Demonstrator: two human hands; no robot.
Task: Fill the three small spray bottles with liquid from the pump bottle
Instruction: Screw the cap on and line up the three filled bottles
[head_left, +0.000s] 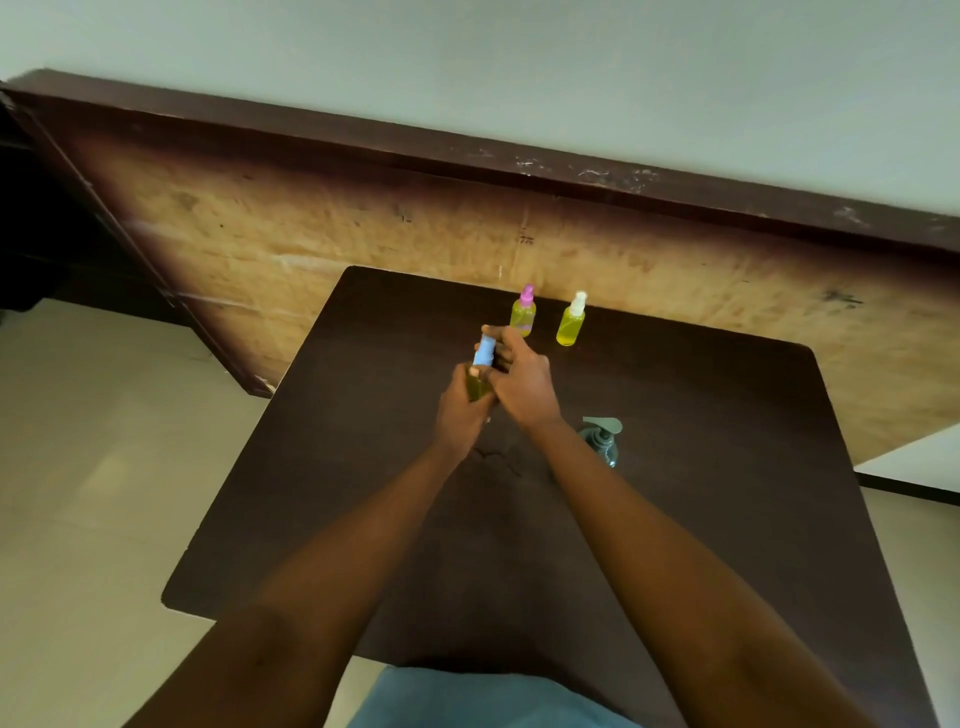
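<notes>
Both hands are out in front of the person, brought together over the middle of the dark worktop (701, 467). The left hand (462, 410) is wrapped round the body of the blue bottle (477, 387), with yellow-green liquid showing between its fingers. The bottle leans a little away from the person. The right hand (522, 387) comes in from the other side, its fingers curled round the bottle's blue cap (485, 352), so both hands are clamped on the one bottle. I cannot tell whether its base touches the worktop.

Just beyond the right hand's fingertips the pink bottle (523, 313) stands upright, filled with yellow liquid. The white bottle (571, 323) stands upright beside it, farther out to the right of that hand and likewise full. The two are near each other but apart.

The pump bottle (602, 439) sits on the worktop close to the right wrist, on its outer side, with its grey pump head up. It looks clear, and its level is hard to read.

Past the hands a worn wooden board (363, 234) leans against a pale wall.
</notes>
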